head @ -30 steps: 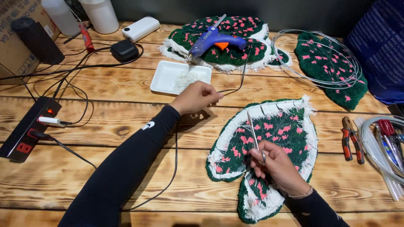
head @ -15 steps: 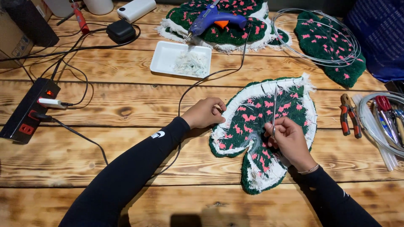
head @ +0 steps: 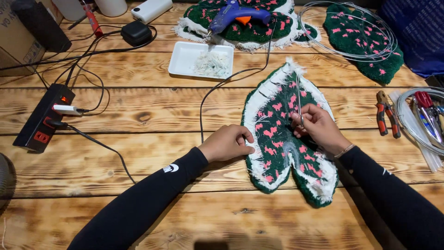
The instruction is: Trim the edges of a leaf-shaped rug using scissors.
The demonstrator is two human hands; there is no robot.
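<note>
A green leaf-shaped tufted rug piece [head: 277,139] with pink spots and a white fringed border lies on the wooden table [head: 138,194], its tip pointing away from me. My left hand [head: 227,142] grips its left edge with curled fingers. My right hand [head: 315,124] rests on the piece and holds thin metal scissors [head: 299,99], blades pointing toward the tip.
A white tray [head: 185,58] of thread scraps, a blue glue gun [head: 236,13] on another leaf piece, a wire coil [head: 351,28] over a third leaf [head: 370,51], a power strip [head: 44,118] with cables, pliers [head: 385,113] and tools at right.
My left hand came back from the tray and took the leaf's left edge. The leaf has turned so its tip points away. My right hand with the scissors moved up with it.
</note>
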